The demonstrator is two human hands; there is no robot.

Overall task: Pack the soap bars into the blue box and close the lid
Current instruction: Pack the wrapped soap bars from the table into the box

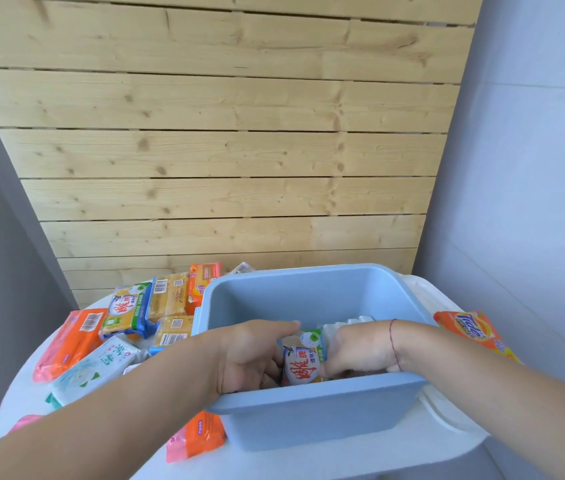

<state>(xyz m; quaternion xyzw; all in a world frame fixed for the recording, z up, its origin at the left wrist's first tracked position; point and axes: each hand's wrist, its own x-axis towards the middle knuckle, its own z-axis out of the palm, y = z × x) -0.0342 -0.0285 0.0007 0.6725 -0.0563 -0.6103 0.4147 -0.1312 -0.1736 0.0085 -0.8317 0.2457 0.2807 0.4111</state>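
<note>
The blue box stands open on a white round table. Both my hands reach inside it. My left hand and my right hand hold a wrapped soap bar with red lettering between them, upright near the box's front wall. More white-wrapped soap lies deeper inside the box. Several packed soap bars lie to the left of the box: yellow ones, orange ones and a white-green one. The white lid lies under or behind the box on the right.
An orange soap pack lies at the box's front left corner, and an orange Tide pack lies on the right. A wooden slat panel rises behind the table. Grey walls stand on both sides.
</note>
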